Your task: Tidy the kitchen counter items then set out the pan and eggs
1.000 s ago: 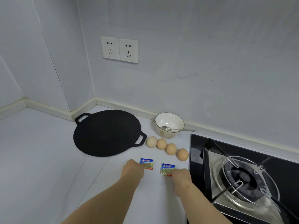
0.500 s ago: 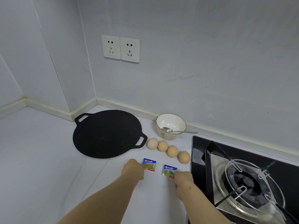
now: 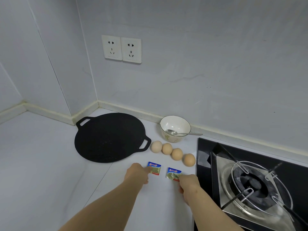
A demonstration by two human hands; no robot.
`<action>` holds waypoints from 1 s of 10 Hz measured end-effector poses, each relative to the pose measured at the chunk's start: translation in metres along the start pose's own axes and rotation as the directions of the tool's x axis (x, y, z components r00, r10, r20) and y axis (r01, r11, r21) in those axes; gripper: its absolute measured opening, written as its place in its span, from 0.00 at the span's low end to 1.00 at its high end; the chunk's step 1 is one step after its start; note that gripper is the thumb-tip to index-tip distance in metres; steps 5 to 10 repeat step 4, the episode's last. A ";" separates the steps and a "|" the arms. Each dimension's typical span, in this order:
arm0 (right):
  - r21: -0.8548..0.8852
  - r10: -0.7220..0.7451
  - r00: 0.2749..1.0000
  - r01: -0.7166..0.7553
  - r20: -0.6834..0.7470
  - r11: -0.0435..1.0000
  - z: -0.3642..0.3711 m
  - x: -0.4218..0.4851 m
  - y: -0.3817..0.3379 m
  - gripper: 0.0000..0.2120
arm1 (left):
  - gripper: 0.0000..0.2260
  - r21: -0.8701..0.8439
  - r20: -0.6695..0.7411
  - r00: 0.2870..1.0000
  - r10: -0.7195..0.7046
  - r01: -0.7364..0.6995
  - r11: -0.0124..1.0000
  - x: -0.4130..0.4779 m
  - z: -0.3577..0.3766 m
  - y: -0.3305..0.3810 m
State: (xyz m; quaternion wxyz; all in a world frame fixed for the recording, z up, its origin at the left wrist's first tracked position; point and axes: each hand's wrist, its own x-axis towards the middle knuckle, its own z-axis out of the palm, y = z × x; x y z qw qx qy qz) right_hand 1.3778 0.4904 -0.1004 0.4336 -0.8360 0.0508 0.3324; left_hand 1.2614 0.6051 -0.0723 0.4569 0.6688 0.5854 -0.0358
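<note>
Both hands have stayed on their packets since the earlier frames, and only the view has shifted slightly. On the white bench [image 3: 41, 164], the left hand [image 3: 137, 173] reaches forward with its fingertips [image 3: 148, 169] resting on the near left edge of the left packet [image 3: 155, 168], a small flat blue and green sachet lying flat. The right hand [image 3: 189, 183] does the same at the near right corner of the right packet [image 3: 173, 173], which lies just beside the first, at its 3 o'clock. Whether either grip pinches its packet or merely presses on it cannot be told; the fingers are curled and mostly hidden behind the knuckles. At 12 o'clock from the packets, four brown eggs [image 3: 167, 148] sit in a slanted row, touching or nearly touching one another, running from 10 o'clock toward 2 o'clock. The pan [image 3: 108, 137], flat, black and round with two loop handles, lies at 10 o'clock from the hands, its right handle just beside the first egg. Beyond the eggs, near the wall, stands a white bowl [image 3: 179, 121] with a metal spoon [image 3: 183, 133] in it, the handle pointing to 3 o'clock. A gas stove [image 3: 205, 157] with a wire ring support fills the bench at 3 o'clock. Two sockets [image 3: 121, 49] sit on the wall above the pan.
</note>
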 end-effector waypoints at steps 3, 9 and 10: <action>0.094 -0.014 0.999 0.011 0.033 0.996 -0.001 -0.002 0.006 0.05 | 0.12 -0.170 0.012 1.000 0.010 -0.007 0.985 -0.009 -0.008 -0.002; 0.127 -0.040 0.999 0.038 0.018 0.991 0.000 -0.006 0.012 0.09 | 0.11 -0.222 0.011 0.998 0.060 -0.056 0.974 -0.014 -0.009 -0.008; 0.127 -0.040 0.999 0.038 0.018 0.991 0.000 -0.006 0.012 0.09 | 0.11 -0.222 0.011 0.998 0.060 -0.056 0.974 -0.014 -0.009 -0.008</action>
